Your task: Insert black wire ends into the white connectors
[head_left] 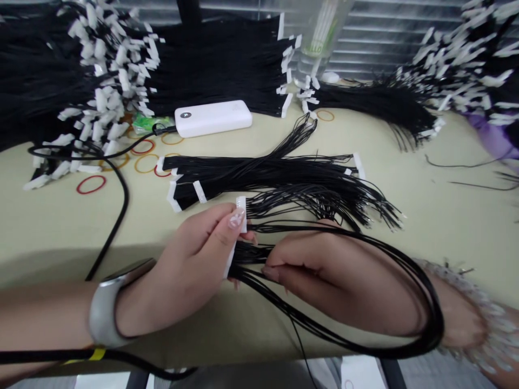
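My left hand (203,254), with a watch on its wrist, pinches a white connector (241,208) between thumb and fingers. Thin black wires (292,200) fan out to the right from that connector, and a second white strip shows below the thumb. Some of the black wires bend in a wide loop (436,319) around my right hand (324,270). Thumb and index finger of the right hand are pressed together on black wires close to the connectors. Just beyond both hands lies a bundle of black wires (259,167) with white end connectors.
A white power bank (213,118) with a black cable (125,200) sits beyond my left hand. Red and yellow rubber bands (91,184) lie at left. Large stacks of black wires (219,65) with white connectors line the back, beside a clear bottle (320,40).
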Available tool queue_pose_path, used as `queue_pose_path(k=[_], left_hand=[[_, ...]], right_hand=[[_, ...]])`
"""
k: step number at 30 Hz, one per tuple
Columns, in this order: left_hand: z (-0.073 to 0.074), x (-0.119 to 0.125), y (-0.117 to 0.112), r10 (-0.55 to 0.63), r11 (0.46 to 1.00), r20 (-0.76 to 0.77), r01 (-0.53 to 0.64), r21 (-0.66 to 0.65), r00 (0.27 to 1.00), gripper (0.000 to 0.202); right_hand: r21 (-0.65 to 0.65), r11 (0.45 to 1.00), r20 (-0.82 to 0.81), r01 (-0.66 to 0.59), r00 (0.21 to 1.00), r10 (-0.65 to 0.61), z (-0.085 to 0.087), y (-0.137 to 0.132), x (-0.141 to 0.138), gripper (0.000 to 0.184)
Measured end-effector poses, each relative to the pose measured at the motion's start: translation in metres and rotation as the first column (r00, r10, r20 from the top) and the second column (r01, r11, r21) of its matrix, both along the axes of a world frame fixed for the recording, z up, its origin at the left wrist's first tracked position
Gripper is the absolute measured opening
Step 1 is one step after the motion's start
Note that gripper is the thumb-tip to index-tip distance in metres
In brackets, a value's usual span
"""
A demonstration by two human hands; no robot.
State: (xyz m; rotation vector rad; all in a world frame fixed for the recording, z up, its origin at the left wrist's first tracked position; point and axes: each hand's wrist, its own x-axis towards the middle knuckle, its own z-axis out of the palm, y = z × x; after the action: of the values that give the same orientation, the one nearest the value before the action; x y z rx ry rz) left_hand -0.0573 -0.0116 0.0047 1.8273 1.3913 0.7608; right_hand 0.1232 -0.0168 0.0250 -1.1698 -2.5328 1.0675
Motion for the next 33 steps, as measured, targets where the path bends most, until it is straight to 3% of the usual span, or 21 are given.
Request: queue_pose_path(k=[6,15,21,23,24,25,27,28,29,31,32,33], left_hand=[[0.000,0.000,-0.002,-0.005,0.999,-0.010,0.005,0.033,1.000,0.032],[-0.001,0.001,-0.002,-0.021,1.000,0.040,0.022,-0.006,0.999,0.030],[0.000,0.003,-0.003,0.025,0.992,0.087,-0.014,-0.128,0.996,0.033],[-0.001,0.003,-0.003,0.025,0.989,0.123,-0.006,-0.150,0.992,0.034],[-0.002,0.003,-0.003,0.019,0.989,0.130,0.001,-0.149,0.991,0.035],[-0.002,0.002,-0.003,0.013,0.990,0.126,0.005,-0.140,0.992,0.035],[-0.002,0.002,-0.002,0.008,0.994,0.099,0.003,-0.114,0.995,0.035],[-0.002,0.002,-0.002,0.009,0.995,0.082,0.000,-0.103,0.997,0.035],[-0.001,0.001,-0.002,0.009,0.995,0.067,-0.002,-0.100,0.998,0.035],[0.000,0.001,-0.002,0.006,0.994,0.060,0.000,-0.106,0.998,0.036],[0.000,0.000,-0.003,0.000,0.994,0.064,0.007,-0.112,0.998,0.037],[0.000,0.000,-0.003,-0.006,0.993,0.070,0.014,-0.118,0.998,0.038]], right_hand=[[0.050,0.997,-0.107,-0.054,0.993,0.059,0.001,0.000,-0.001,0.015],[0.151,0.989,-0.055,0.007,0.998,0.001,-0.002,-0.004,-0.006,0.013],[0.377,0.926,0.165,0.001,0.984,-0.068,0.008,0.011,0.028,0.013],[0.408,0.901,0.129,0.147,0.968,-0.217,0.015,0.021,0.044,0.009],[0.444,0.844,0.022,0.301,0.938,-0.346,0.018,0.027,0.051,0.008],[0.485,0.747,-0.130,0.455,0.882,-0.453,0.020,0.033,0.058,0.006],[0.399,0.593,-0.495,0.700,0.709,-0.503,0.023,0.047,0.068,0.012],[0.275,0.585,-0.644,0.763,0.598,-0.477,0.024,0.053,0.071,0.016],[0.115,0.613,-0.753,0.782,0.471,-0.460,0.024,0.059,0.073,0.017],[-0.178,0.655,-0.845,0.735,0.227,-0.484,0.026,0.067,0.074,0.014],[-0.272,0.651,-0.846,0.709,0.147,-0.513,0.026,0.069,0.072,0.013],[-0.319,0.649,-0.837,0.690,0.115,-0.534,0.027,0.068,0.070,0.014]])
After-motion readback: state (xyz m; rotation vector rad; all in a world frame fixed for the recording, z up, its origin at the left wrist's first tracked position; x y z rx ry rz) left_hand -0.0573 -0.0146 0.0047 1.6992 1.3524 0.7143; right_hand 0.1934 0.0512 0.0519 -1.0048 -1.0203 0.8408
